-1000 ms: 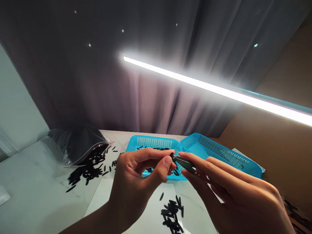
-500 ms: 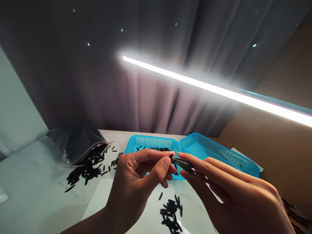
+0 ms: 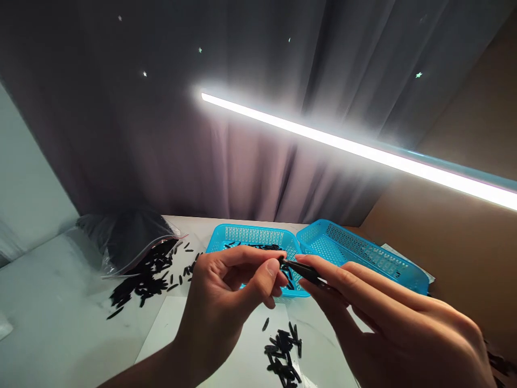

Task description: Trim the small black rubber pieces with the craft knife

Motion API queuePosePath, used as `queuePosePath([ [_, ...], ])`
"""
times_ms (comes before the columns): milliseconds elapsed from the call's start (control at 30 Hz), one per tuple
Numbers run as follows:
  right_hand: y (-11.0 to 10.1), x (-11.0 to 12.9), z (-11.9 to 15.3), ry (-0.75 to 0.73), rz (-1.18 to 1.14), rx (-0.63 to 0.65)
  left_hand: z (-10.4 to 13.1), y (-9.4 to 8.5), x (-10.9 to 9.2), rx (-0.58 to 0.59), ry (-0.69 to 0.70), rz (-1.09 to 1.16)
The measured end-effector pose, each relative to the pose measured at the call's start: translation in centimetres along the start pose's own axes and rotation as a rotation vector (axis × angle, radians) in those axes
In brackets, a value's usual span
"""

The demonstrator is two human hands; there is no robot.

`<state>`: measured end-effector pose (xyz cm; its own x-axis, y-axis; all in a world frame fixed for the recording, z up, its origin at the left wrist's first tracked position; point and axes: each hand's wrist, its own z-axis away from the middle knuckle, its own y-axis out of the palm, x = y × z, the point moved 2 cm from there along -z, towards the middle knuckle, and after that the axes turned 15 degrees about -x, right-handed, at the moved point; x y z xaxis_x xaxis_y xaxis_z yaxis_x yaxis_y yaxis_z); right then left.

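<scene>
The left hand [image 3: 226,302] pinched a small black piece [image 3: 281,261]. The right hand [image 3: 388,318] gripped tweezers [image 3: 302,270]. Two blue baskets [image 3: 250,237] and one bag [image 3: 129,237] sat on the table [image 3: 52,318].

no readable text, labels or numbers

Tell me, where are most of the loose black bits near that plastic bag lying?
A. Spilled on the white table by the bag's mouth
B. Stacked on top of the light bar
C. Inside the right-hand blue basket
A: the black bits are scattered over the table just in front of the open bag, left of the baskets.
</scene>
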<state>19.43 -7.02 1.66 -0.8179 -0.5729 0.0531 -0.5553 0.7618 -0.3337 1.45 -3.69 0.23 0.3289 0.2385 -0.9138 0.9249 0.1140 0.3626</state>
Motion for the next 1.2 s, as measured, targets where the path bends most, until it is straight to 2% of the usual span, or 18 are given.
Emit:
queuePosePath([
  [100,-0.2,-0.2,-0.1,0.031,0.107,-0.086,-0.1,-0.1,0.1,-0.003,-0.02,0.028],
  [167,-0.2,-0.5,-0.2,0.088,0.107,-0.091,-0.2,-0.1,0.2,-0.004,-0.037,0.048],
  [333,0.1,-2.1,-0.7,0.093,0.032,0.027,-0.4,-0.1,0.6,0.032,-0.094,0.088],
  [500,-1.2,-4.0,-0.9,0.188,0.018,0.116,-0.5,-0.3,0.4,0.067,-0.109,0.102],
  [567,-1.7,-4.6,-0.1,0.218,0.015,0.209,-0.5,-0.4,0.3,0.08,-0.107,0.086],
  [667,-1.8,-5.9,2.9,0.253,0.032,0.47,-0.1,-0.4,0.3,0.126,-0.134,0.027],
  [767,-2.2,-8.4,8.1,0.433,0.086,0.66,0.5,-0.2,0.6,0.233,-0.223,-0.09],
  [900,-4.5,-12.6,15.7,0.706,0.282,0.649,1.2,0.0,1.2,0.38,-0.319,-0.185],
  [967,-6.0,-14.0,18.3,0.79,0.391,0.574,1.4,0.2,1.5,0.417,-0.358,-0.177],
  [1067,-7.5,-15.2,20.8,0.847,0.526,0.514,1.5,0.3,2.0,0.448,-0.433,-0.136],
  [1200,-8.2,-16.0,22.5,0.84,0.615,0.492,1.6,0.4,2.4,0.474,-0.499,-0.08],
])
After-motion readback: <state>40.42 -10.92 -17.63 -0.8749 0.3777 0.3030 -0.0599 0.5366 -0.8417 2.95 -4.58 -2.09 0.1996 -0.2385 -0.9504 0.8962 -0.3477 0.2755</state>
